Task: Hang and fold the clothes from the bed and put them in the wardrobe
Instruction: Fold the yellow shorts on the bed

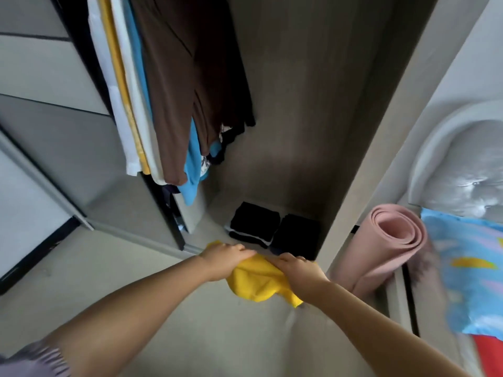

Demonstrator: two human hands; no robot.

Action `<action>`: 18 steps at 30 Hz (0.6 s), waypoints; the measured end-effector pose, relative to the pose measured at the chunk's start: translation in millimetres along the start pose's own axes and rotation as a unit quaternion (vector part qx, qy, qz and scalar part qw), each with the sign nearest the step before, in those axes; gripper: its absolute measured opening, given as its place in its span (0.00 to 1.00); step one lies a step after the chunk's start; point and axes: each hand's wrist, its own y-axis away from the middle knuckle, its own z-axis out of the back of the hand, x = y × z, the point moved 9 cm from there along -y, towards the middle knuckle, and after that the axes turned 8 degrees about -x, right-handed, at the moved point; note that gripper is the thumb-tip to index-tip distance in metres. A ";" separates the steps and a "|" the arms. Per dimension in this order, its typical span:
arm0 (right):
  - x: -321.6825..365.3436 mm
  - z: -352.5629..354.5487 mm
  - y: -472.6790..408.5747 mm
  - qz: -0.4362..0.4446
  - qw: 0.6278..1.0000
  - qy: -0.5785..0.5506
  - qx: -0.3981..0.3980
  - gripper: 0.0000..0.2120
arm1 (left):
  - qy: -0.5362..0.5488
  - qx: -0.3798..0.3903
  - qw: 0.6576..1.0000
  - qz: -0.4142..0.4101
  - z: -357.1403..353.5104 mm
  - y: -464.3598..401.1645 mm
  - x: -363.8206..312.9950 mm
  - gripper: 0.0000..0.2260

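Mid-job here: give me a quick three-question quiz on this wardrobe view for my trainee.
1. True or false: both hands grip the yellow garment.
2. What lies on the wardrobe floor just beyond the hands? A) two folded black stacks B) a pair of shoes C) a laundry basket
3. Fill in: the rolled mat right of the wardrobe is ____ in colour.

Key:
1. True: left hand and right hand both hold it.
2. A: the folded black stacks sit side by side below the hanging clothes.
3. Pink.
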 end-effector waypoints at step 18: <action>-59.3 -79.0 -289.9 0.009 0.998 0.049 0.037 0.38 | 0.000 0.049 0.999 -0.018 -123.9 -213.3 193.4 0.26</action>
